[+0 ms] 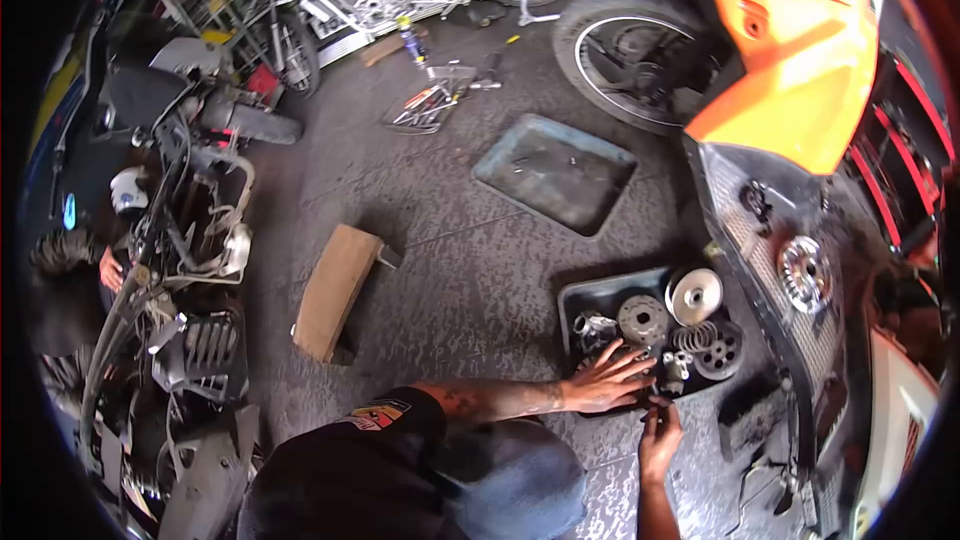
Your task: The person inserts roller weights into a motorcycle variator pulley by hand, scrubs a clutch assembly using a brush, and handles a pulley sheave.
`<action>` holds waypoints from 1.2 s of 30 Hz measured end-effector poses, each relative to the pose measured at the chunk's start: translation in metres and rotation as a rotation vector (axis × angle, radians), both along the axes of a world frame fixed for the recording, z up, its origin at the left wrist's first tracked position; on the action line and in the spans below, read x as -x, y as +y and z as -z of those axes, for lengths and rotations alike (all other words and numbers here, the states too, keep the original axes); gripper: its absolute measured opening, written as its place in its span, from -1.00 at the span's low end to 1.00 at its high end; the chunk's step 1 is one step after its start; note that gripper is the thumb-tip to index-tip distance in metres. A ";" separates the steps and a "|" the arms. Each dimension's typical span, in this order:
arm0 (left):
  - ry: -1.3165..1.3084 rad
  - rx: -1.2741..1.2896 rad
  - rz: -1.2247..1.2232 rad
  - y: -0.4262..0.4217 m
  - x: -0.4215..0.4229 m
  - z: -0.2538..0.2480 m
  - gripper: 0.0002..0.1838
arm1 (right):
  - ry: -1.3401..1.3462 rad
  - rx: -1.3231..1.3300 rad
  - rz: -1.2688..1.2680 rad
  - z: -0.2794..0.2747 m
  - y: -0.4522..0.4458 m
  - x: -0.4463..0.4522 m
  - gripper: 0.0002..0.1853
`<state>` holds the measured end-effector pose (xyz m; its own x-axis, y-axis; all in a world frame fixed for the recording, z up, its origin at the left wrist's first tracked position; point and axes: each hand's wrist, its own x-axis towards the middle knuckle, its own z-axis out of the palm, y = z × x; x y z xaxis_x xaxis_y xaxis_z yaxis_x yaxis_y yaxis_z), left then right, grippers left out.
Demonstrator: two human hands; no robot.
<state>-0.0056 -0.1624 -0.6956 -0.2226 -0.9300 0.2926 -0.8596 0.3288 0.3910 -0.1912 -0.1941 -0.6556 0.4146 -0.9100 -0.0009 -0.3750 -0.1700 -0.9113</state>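
My left hand point(606, 380) reaches over the near side of a dark tray point(574, 292) of metal parts, fingers spread and palm down; whatever lies under it is hidden. At the tray's near edge, my right hand point(660, 437) has its fingers pinched together around something small and dark that I cannot make out. Just beyond the left fingers sits a grey round part with holes point(642, 320). A shiny metal disc point(695, 296), a coil spring point(692, 337), a dark holed plate point(719, 351) and a small silver part point(677, 368) fill the right side.
A second, shallow tray point(490, 162) lies farther out on the floor. To the left stands a low wooden bench point(334, 290). An orange-panelled motorcycle point(790, 50) borders the right, with a metal disc point(804, 274) on its footboard. A co-worker's hand point(110, 268) shows beside motorcycle frames at far left.
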 end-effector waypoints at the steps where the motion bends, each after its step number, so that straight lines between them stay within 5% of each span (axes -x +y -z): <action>1: 0.016 0.005 0.008 0.005 -0.008 -0.009 -0.47 | 0.028 0.002 -0.105 -0.009 -0.011 -0.001 -0.80; 5: 0.125 0.000 -0.074 0.016 -0.066 -0.047 -0.57 | 0.197 -0.068 -0.512 -0.046 -0.040 0.002 -0.84; 13: 0.204 -0.073 -0.083 -0.036 -0.103 -0.074 -0.76 | 0.061 -0.060 -0.428 -0.195 -0.066 -0.045 -0.84; 19: 0.224 -0.122 0.058 -0.082 -0.089 -0.080 -0.76 | -0.055 -0.039 -0.386 -0.197 -0.088 -0.034 -0.84; 22: 0.095 -0.450 0.211 -0.053 -0.113 -0.116 -0.74 | 0.054 -0.118 -0.497 -0.192 -0.080 -0.028 -0.82; 26: -0.046 -0.780 -0.074 0.012 -0.203 -0.153 -0.72 | 0.148 -0.124 -0.675 -0.198 -0.079 -0.027 -0.83; 27: 0.012 -0.658 -0.176 0.036 -0.244 -0.124 -0.71 | 0.172 -0.068 -0.692 -0.198 -0.081 -0.028 -0.83; 28: 0.043 -0.749 -0.399 0.047 -0.260 -0.158 -0.71 | 0.211 -0.078 -0.691 -0.201 -0.084 -0.030 -0.83; 30: -0.222 -0.535 -0.530 0.085 -0.342 -0.123 -0.69 | 0.236 -0.105 -0.673 -0.191 -0.086 -0.034 -0.82; 32: -0.147 -0.391 -0.949 0.118 -0.401 -0.103 -0.75 | 0.341 -0.111 -0.638 -0.170 -0.086 -0.038 -0.81; 35: 0.039 -0.350 -1.103 0.137 -0.487 -0.075 -0.77 | 0.511 -0.010 -0.730 -0.125 -0.090 -0.028 -0.67; 36: 0.021 -0.381 -1.230 0.135 -0.503 -0.090 -0.77 | 0.625 -0.167 -0.710 -0.131 -0.089 -0.033 -0.60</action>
